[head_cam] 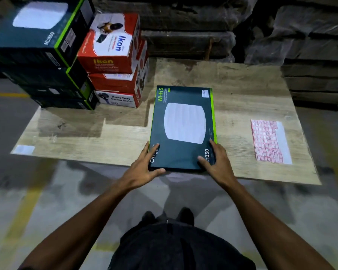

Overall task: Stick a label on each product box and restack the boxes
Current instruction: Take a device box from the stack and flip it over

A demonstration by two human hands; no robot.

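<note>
A flat dark Wi-Fi box with green edges lies on the wooden board, lengthwise away from me. My left hand holds its near left corner, thumb under the front edge and fingers on top. At the near right corner my right hand lies with spread fingers on the lid. A small white label sits at the box's far right corner. A sheet of red and white labels lies on the board to the right.
At the back left stands a stack of dark green-edged boxes, with a stack of red and white Ikon boxes beside it. Wrapped dark pallets line the back. Concrete floor with yellow lines lies under me.
</note>
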